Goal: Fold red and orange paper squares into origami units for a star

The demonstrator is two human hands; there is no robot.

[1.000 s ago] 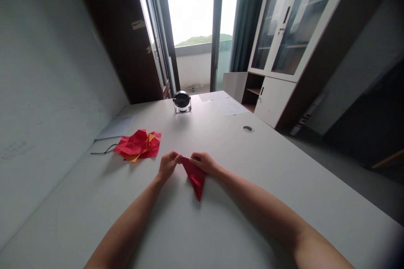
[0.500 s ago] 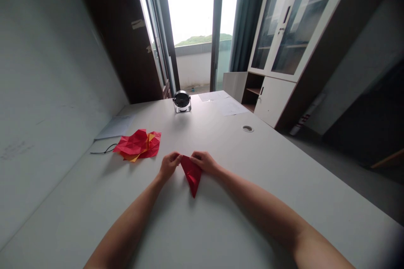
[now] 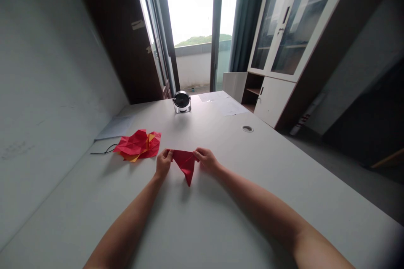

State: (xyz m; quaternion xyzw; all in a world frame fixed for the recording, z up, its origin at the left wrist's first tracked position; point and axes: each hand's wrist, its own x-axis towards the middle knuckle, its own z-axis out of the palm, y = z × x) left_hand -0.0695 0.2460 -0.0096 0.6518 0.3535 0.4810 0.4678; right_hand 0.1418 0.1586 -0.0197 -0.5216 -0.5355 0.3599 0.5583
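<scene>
A red sheet of folded paper (image 3: 186, 163) is stretched between my two hands over the white table (image 3: 202, 227), its pointed end hanging toward me. My left hand (image 3: 164, 162) pinches the upper left corner between thumb and fingers. At the upper right corner, my right hand (image 3: 205, 159) grips the paper the same way. A crease runs across the paper's face. Left of my left hand lies a pile of creased red and orange paper (image 3: 139, 145).
A dark cord (image 3: 102, 152) sticks out beside the paper pile. Farther back stand a small round black-and-silver device (image 3: 182, 101) and white sheets (image 3: 232, 107). A cable hole (image 3: 248, 128) is set in the table at right. A wall borders the left side.
My left hand has moved left and my right hand slightly up, so the paper's top edge is wider and held taut. The pointed end has risen a little and shifted left.
</scene>
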